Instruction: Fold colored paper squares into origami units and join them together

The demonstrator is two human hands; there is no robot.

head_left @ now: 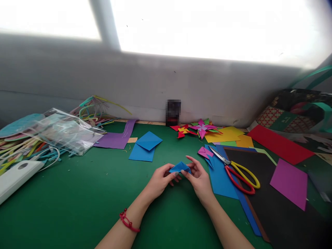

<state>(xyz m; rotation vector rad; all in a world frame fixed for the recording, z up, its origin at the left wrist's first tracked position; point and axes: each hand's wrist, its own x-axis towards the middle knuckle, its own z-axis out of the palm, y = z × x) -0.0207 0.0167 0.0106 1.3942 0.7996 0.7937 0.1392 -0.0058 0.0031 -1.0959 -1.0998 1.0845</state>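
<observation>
Between my two hands is a small folded piece of blue paper (180,167), roughly triangular, held just above the green table. My left hand (163,178) pinches its left corner between thumb and fingers; a red cord bracelet circles that wrist. On the other side, my right hand (198,175) grips the right corner with its thumb in front, its index finger raised away. Beyond my left hand lie a blue square sheet (141,153) and a folded blue piece (149,140) overlapping it. Close to my right hand are a folded pink piece (205,152) and a small folded blue piece (210,162).
Scissors (234,169) with red and yellow handles lie on blue paper (220,181) and a black board (259,200). Folded paper stars (202,128) sit near the wall. Purple (289,183) and red sheets (281,143) lie right; a plastic bag (75,131) and white device (19,178) left.
</observation>
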